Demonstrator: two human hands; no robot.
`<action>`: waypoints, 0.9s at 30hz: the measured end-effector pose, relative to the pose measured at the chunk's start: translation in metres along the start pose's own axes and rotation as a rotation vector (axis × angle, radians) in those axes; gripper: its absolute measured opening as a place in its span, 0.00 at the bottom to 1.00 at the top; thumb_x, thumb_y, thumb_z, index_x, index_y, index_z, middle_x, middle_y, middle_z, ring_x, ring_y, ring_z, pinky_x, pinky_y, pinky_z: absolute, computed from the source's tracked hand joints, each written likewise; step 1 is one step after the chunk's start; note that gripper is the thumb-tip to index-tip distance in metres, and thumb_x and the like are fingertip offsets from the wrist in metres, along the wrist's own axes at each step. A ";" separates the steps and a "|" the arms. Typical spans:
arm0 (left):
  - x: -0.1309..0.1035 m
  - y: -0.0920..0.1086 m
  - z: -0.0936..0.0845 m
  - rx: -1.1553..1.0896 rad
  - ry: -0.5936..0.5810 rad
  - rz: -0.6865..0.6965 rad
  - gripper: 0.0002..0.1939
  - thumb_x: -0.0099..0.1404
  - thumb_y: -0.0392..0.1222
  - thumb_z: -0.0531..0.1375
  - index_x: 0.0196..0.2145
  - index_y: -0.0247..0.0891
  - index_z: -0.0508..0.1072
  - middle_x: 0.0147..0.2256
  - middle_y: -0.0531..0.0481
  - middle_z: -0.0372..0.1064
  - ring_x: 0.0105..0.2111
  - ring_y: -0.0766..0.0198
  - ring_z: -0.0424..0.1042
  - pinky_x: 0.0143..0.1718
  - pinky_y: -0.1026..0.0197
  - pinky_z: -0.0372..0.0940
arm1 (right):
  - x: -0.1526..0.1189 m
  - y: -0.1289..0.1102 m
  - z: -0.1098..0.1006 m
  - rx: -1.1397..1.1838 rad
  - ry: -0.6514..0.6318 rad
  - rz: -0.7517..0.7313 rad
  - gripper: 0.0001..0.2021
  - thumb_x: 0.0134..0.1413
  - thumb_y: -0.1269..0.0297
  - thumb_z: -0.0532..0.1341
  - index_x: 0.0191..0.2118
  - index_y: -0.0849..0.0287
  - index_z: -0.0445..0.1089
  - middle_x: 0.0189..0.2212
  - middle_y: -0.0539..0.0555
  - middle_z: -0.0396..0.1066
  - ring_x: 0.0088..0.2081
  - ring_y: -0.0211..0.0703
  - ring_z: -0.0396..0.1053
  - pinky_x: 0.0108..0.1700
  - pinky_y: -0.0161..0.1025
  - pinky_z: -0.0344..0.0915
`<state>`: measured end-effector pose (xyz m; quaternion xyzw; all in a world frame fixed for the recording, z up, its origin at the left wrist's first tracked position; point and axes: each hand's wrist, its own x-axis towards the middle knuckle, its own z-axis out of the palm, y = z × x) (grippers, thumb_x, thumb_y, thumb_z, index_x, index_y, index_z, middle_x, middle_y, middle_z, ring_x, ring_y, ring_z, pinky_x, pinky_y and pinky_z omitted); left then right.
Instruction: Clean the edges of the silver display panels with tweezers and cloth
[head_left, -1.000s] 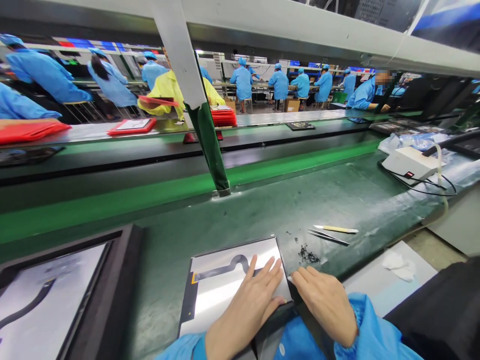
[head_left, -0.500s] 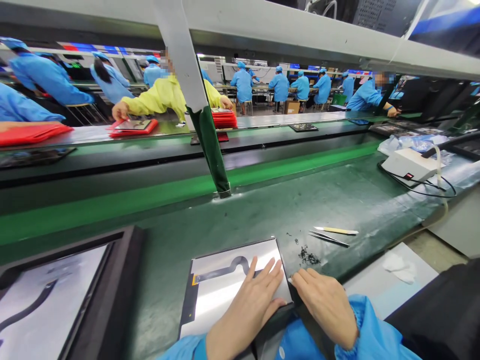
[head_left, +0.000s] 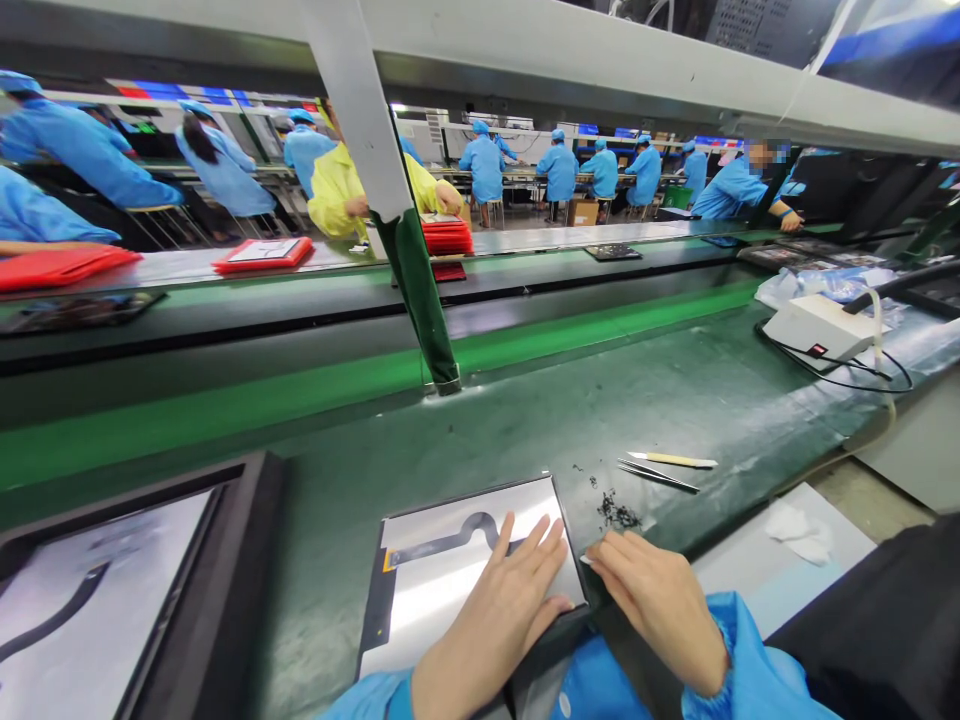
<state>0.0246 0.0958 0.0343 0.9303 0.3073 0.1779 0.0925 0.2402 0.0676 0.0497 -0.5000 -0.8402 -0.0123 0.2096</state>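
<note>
My left hand (head_left: 499,600) lies flat with fingers spread on the silver back of a display panel (head_left: 427,600). A dark ribbon cable (head_left: 442,541) with an orange end runs across the panel, partly under my fingers. At the panel's right edge my right hand (head_left: 652,600) is closed, fingertips together on a small thing with a white tip (head_left: 586,560); the rest of it is hidden. Just beyond lies a heap of small black scraps (head_left: 618,511). Metal tweezers (head_left: 658,475) and a yellow-handled tool (head_left: 672,460) rest farther right.
At left stands a black foam-edged tray (head_left: 251,560) holding another silver panel (head_left: 150,590). A green post (head_left: 424,300) rises from the bench. A white box (head_left: 814,330) with a cable and hose sits at right. Co-workers sit across the conveyor, near red stacks (head_left: 448,237).
My right hand has shifted slightly right, away from the panel edge; my left hand stays put. A co-worker in yellow has drawn one hand back from a red stack. Conveyor items have moved slightly right.
</note>
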 end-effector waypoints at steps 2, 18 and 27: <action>0.001 0.000 -0.002 0.002 -0.010 0.001 0.23 0.71 0.39 0.58 0.61 0.34 0.62 0.61 0.36 0.64 0.63 0.49 0.61 0.64 0.35 0.55 | 0.001 -0.001 0.001 -0.024 -0.010 -0.016 0.21 0.74 0.65 0.42 0.34 0.55 0.68 0.25 0.48 0.68 0.28 0.40 0.68 0.28 0.37 0.56; 0.003 0.002 -0.004 -0.001 -0.041 -0.012 0.22 0.72 0.40 0.57 0.61 0.36 0.63 0.61 0.38 0.64 0.63 0.50 0.62 0.64 0.37 0.55 | 0.002 -0.004 0.003 -0.165 -0.041 -0.104 0.16 0.70 0.74 0.47 0.31 0.55 0.63 0.25 0.48 0.67 0.26 0.41 0.66 0.27 0.40 0.51; 0.004 0.005 -0.008 0.087 -0.151 0.004 0.23 0.70 0.39 0.59 0.60 0.28 0.62 0.62 0.31 0.61 0.63 0.44 0.61 0.59 0.29 0.58 | 0.001 -0.004 0.005 -0.145 -0.046 -0.083 0.18 0.71 0.72 0.45 0.30 0.55 0.64 0.24 0.48 0.67 0.26 0.42 0.66 0.27 0.42 0.51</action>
